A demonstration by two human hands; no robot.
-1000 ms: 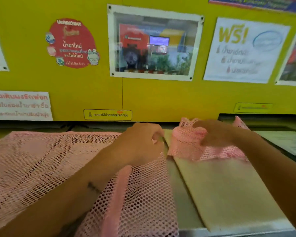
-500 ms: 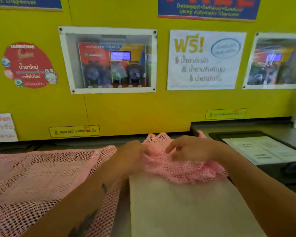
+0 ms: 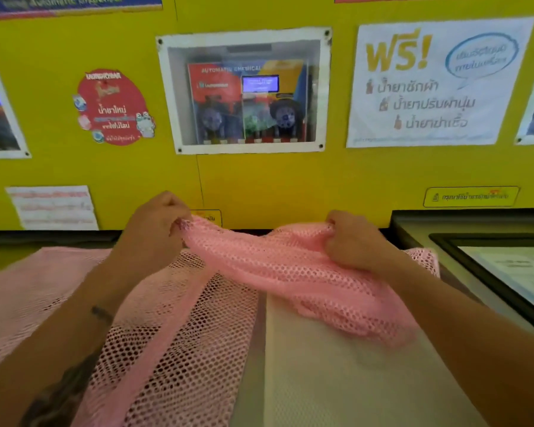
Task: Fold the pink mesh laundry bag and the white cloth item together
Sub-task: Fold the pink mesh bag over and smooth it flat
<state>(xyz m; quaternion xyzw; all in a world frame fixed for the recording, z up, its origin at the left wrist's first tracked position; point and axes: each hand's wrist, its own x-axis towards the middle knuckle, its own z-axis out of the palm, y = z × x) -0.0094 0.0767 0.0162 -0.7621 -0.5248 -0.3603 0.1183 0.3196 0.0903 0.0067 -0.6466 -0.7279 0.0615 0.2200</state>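
Left hand [image 3: 154,229] and right hand [image 3: 352,241] each grip the pink mesh bag's [image 3: 278,272] raised edge above the white cloth [image 3: 336,380], seemingly mid-fold; next, lay it flat and aligned.

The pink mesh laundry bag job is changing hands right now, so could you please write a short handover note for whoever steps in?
Left hand: closed on the far left end of the bunched pink mesh laundry bag.
Right hand: closed on its far right end; the mesh is lifted and stretched between the two hands.
White cloth item: lies flat on the counter, its far end under the lifted mesh.
A second, larger pink mesh piece lies spread to the left, under the left forearm.
Done: bag gathered and gripped at both ends.
Left: lay it smooth on the white cloth, then fold both together.
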